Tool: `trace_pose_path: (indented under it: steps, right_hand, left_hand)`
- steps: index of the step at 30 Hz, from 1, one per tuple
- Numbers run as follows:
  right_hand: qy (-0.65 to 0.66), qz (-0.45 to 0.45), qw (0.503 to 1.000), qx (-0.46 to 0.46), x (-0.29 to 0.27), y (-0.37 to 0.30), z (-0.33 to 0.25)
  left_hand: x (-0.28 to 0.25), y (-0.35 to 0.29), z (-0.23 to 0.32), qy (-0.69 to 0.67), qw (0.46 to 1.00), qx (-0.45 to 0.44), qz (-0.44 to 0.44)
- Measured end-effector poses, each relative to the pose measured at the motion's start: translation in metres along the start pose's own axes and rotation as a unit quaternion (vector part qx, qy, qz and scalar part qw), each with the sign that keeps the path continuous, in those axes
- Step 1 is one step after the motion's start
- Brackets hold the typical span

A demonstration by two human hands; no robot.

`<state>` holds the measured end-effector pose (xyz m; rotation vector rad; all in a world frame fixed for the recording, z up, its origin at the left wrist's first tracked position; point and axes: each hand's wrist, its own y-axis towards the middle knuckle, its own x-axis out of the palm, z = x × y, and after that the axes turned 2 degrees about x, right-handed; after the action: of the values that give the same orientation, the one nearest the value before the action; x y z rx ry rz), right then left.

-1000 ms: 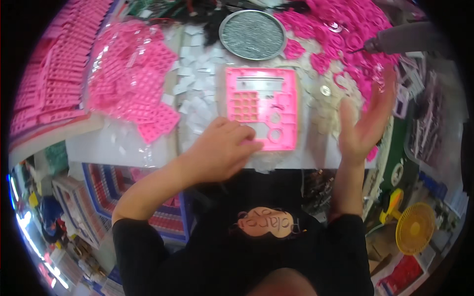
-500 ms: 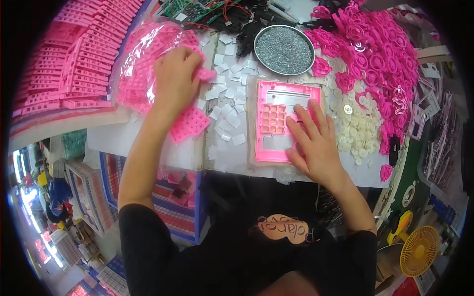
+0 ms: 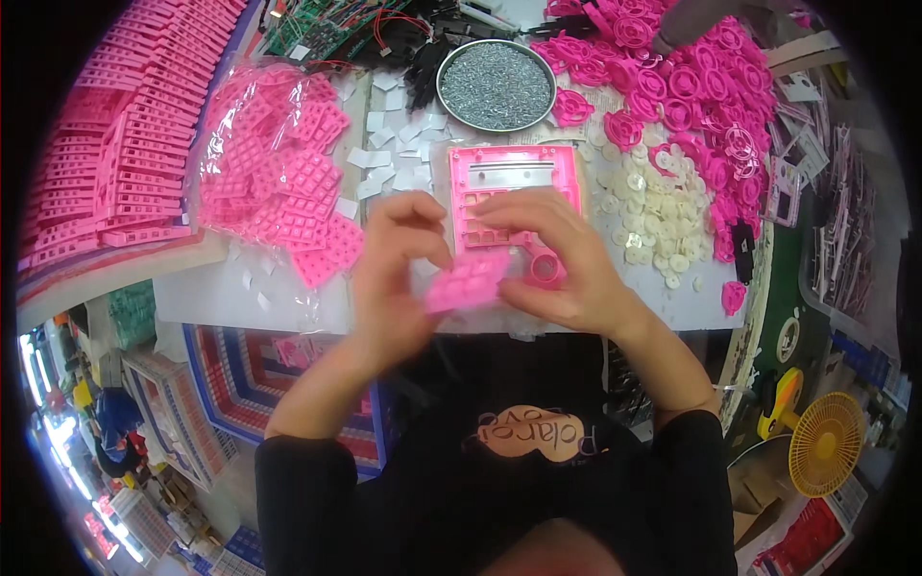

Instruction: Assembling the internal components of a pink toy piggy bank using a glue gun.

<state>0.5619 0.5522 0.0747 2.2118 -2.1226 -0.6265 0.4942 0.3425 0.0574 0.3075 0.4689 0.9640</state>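
A pink keypad piece [image 3: 469, 281], slightly blurred, is held up by my left hand [image 3: 396, 264], closed on its left edge. My right hand [image 3: 567, 259] hovers at its right with curved fingers and thumb apart. The right thumb tip is at the keypad's edge; whether it touches I cannot tell. Beneath the hands lies a pink plastic casing [image 3: 579, 173] with square key holes, a silvery strip near its top and a pink ring-shaped part [image 3: 545, 269] at its lower right. My hands hide part of the casing.
Left lie a clear bag of pink keypads [image 3: 274, 163] and stacked pink casings [image 3: 144, 125]. Behind are a round tin of small screws [image 3: 497, 86] and circuit boards [image 3: 331, 34]. Small white squares [image 3: 379, 158], white discs [image 3: 663, 206] and pink ring parts [image 3: 682, 86] are spread about.
My left hand has come from the bag toward the middle with a keypad piece. My right hand has lifted off the casing and moved left beside it. The view has shifted slightly.
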Motion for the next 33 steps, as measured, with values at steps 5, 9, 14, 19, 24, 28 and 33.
trace_pose_path:
  steps: [5, 9, 14, 19, 24, 28, 33]
  right_hand:
    - [0.287, -0.036, 0.950, 0.119, -0.001, -0.023, 0.009]
    - [-0.041, -0.019, 0.996, 0.079, -0.038, 0.003, -0.009]
    - [-0.209, -0.127, 0.969, 0.027, -0.027, 0.036, 0.011]
    - [-0.305, -0.154, 0.940, -0.009, -0.009, 0.053, 0.049]
    - [-0.339, -0.092, 0.935, 0.041, -0.004, 0.043, 0.032]
    - [-0.393, -0.091, 0.914, -0.039, -0.010, 0.020, 0.021]
    - [-0.441, -0.248, 0.863, 0.004, 0.013, -0.010, 0.017]
  left_hand:
    - [0.018, -0.028, 0.013, -0.056, 0.993, -0.083, -0.068]
    - [0.005, -0.034, -0.001, 0.188, 0.967, 0.000, -0.174]
    - [0.001, -0.034, -0.011, 0.253, 0.944, 0.046, -0.206]
    - [-0.005, -0.032, -0.012, 0.202, 0.964, 0.039, -0.167]
    - [-0.019, -0.028, -0.015, 0.198, 0.968, 0.025, -0.152]
    - [-0.043, -0.001, -0.013, 0.243, 0.960, 0.027, -0.134]
    - [-0.073, 0.069, -0.025, 0.339, 0.932, -0.035, -0.128]
